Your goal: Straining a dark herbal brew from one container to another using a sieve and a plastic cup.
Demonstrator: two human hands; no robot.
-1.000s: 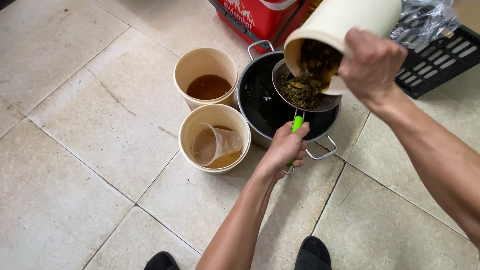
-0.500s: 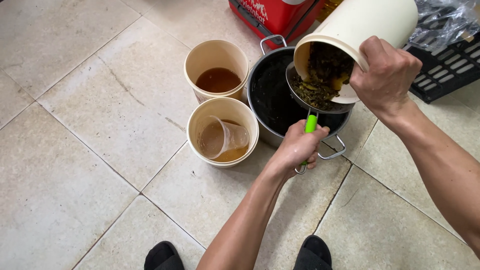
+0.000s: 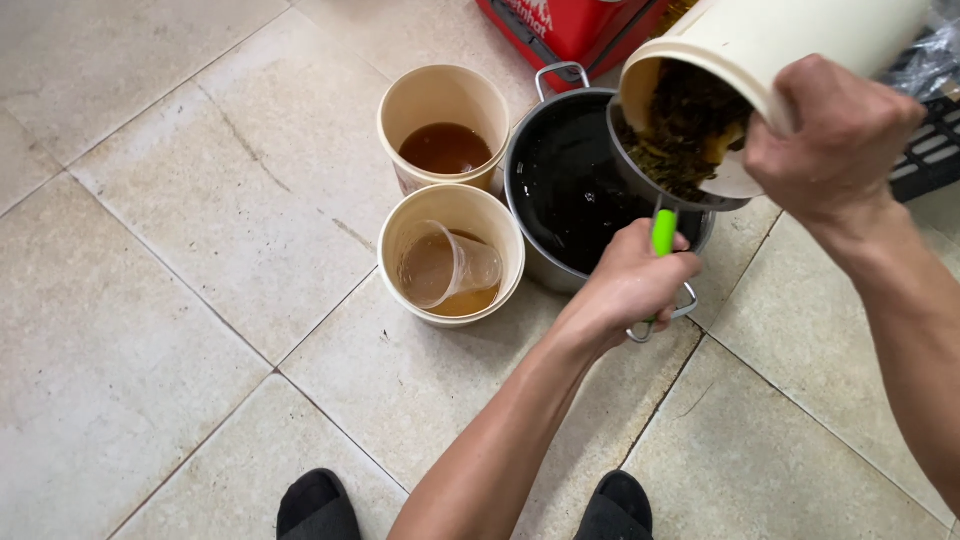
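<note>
A cream bucket [image 3: 800,50] of wet tea leaves is gripped and tipped by the right hand [image 3: 835,140] over a green-handled strainer [image 3: 664,232], clasped by the left hand [image 3: 625,285] above a steel pot [image 3: 575,190]. Two cream tubs [image 3: 445,100] of brown liquid are seen left; a clear cup [image 3: 450,265] lies in the nearer.

Drink-prep kitchen floor: beige tiles [image 3: 150,250], steel pot [image 3: 570,190], 2 tea buckets [image 3: 445,100], red crate [image 3: 575,25].

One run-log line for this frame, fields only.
left hand: grips green strainer handle | right hand: tilts cream bucket of wet leaves over strainer above steel pot | nearby: two cream buckets of brown liquid
</note>
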